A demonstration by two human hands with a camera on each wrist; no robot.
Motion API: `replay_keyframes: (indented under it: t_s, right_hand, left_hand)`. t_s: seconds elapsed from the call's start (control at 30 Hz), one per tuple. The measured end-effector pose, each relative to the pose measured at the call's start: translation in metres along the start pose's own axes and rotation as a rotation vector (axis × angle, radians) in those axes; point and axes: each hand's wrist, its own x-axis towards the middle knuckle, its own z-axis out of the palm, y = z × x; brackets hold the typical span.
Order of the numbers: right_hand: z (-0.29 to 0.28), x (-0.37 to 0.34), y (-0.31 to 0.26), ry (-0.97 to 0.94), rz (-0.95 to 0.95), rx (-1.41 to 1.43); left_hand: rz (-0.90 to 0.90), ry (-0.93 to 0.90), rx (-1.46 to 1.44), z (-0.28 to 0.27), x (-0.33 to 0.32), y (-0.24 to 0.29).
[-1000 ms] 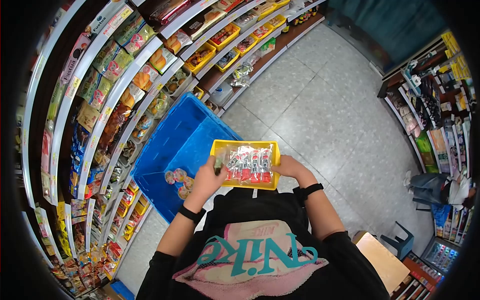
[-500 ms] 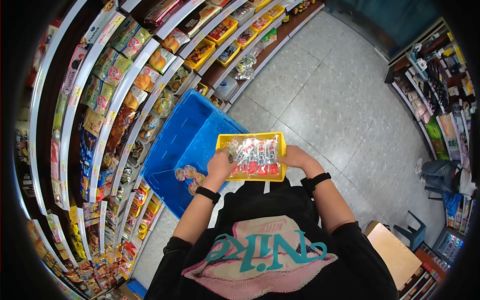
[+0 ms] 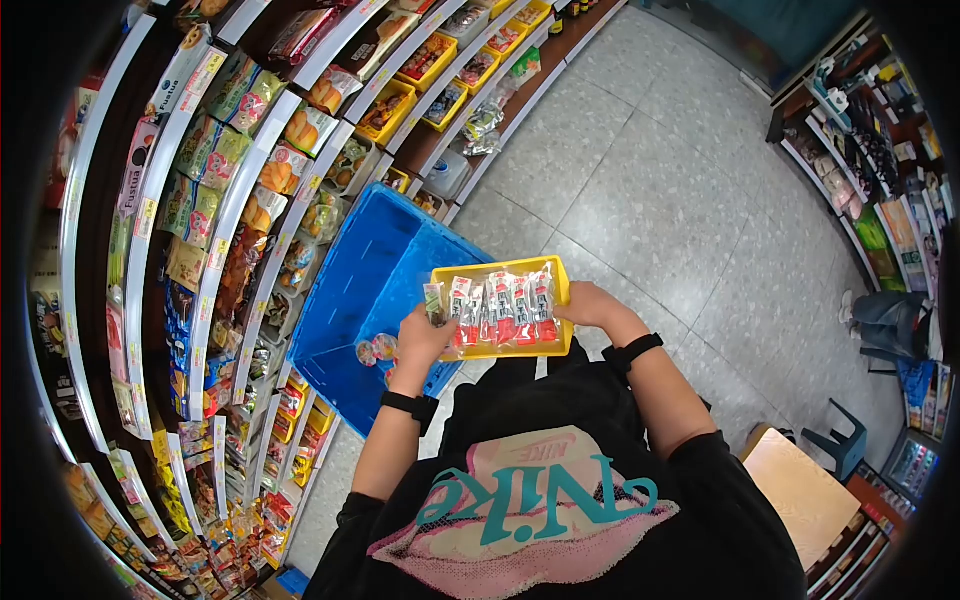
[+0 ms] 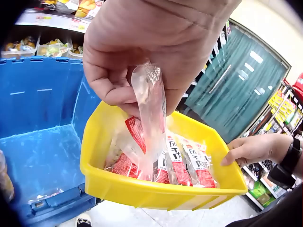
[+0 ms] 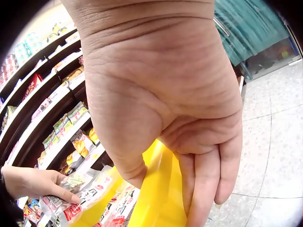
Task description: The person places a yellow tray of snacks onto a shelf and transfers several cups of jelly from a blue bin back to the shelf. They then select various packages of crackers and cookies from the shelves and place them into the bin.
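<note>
My right hand (image 3: 595, 305) grips the right end wall of a yellow bin (image 3: 505, 351), thumb inside and fingers outside. Several clear snack packets (image 3: 520, 305) with red and white print and dark lettering lie side by side in the bin. At its left end, my left hand (image 3: 425, 337) pinches the clear end of a snack packet (image 4: 150, 101) between thumb and fingers. In the left wrist view this packet hangs over the bin, its red part low among the others. A small greenish label (image 3: 433, 300) shows by the left fingers.
A blue crate (image 3: 350, 260) stands below and left of the bin, with several round packs (image 3: 375, 350) inside. Shelves of bagged snacks (image 3: 215, 150) curve along the left. A wooden table (image 3: 800, 490) and a dark stool (image 3: 845, 445) are at the lower right; a person (image 3: 885, 325) is partly visible beyond.
My left hand reached in over the packets, then drew back to the bin's left end with a packet pinched. The right hand keeps its grip; the bin now tilts slightly, its right end higher in view.
</note>
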Motion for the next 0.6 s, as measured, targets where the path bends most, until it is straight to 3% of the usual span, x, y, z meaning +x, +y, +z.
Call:
replay_keyframes:
  t_s: [0.27,0.37,0.6]
  right_hand:
    - [-0.002,0.002,-0.002,-0.025,0.017,0.007]
    - [-0.005,0.0,-0.005,-0.038,0.02,-0.006]
    - [0.0,0.003,0.0,-0.004,-0.017,-0.011]
  left_hand:
    - [0.007,0.093,0.205,0.013,0.004,0.005]
    - [-0.042,0.02,0.282,0.004,0.001,0.015]
    - [0.071,0.096,0.172,-0.008,-0.014,0.025]
